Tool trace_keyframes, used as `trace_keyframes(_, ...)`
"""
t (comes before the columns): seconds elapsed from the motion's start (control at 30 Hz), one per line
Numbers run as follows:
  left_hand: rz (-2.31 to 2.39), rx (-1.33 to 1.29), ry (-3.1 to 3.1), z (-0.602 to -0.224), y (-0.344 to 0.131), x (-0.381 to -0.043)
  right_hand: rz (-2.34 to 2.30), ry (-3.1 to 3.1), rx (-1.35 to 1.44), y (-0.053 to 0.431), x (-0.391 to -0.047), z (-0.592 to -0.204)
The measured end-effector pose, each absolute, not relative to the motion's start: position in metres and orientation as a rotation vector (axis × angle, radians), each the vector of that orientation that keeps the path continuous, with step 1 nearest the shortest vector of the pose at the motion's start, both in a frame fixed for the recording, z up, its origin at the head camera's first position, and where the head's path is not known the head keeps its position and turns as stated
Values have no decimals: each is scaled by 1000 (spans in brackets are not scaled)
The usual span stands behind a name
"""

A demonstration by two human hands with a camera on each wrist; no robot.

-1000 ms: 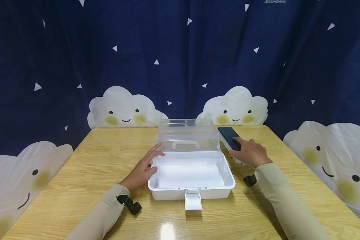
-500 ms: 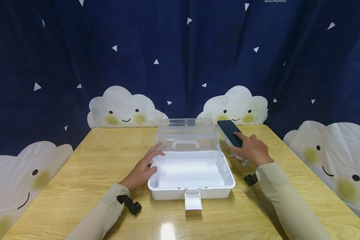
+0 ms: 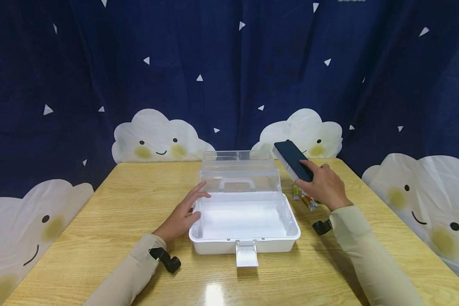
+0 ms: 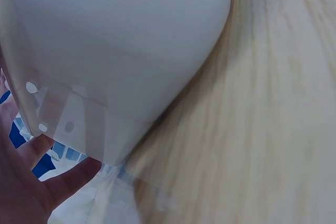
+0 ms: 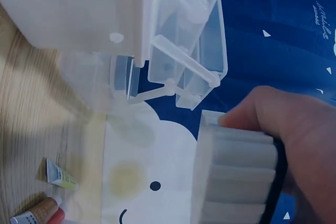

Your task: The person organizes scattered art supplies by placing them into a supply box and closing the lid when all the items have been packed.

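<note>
My right hand (image 3: 326, 185) pinches a flat box (image 3: 293, 159) with a dark top and white sides, and holds it tilted in the air. In the right wrist view the box (image 5: 239, 166) shows a white ribbed side and a black edge. A white storage box (image 3: 245, 246) stands with its clear lid (image 3: 233, 168) raised and its front latch (image 3: 246, 255) hanging down. My left hand (image 3: 181, 216) rests at its left rim, fingers spread and fairly straight. The left wrist view shows two of these fingers (image 4: 73, 182) touching the white wall.
Several small paint tubes (image 3: 307, 202) lie on the wooden table (image 3: 145, 204), right of the storage box. Jointed tray arms (image 5: 186, 61) show behind the raised lid. A dark blue curtain (image 3: 229, 63) with white clouds hangs behind the table.
My right hand has lifted the dark-topped box off the table and tilted its far end upward. The paint tubes beneath it have come into sight. My left hand has stayed in place.
</note>
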State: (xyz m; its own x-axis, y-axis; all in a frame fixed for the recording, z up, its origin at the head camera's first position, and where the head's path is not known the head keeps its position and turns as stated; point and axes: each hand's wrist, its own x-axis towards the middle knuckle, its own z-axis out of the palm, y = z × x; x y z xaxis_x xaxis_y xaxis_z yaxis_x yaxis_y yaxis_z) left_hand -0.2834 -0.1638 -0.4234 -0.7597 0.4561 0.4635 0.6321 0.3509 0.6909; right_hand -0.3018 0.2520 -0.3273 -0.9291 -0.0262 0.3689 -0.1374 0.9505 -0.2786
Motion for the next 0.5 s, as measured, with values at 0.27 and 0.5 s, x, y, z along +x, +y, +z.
trace_keyframes(0.27, -1369, -989, -2428, -422, -164, -282, 496, -2536, 167, 250, -301, -326)
trace_keyframes(0.5, -1375, -1004, -2421, -421, -164, -282, 599, -2447, 233, 247, -301, -325)
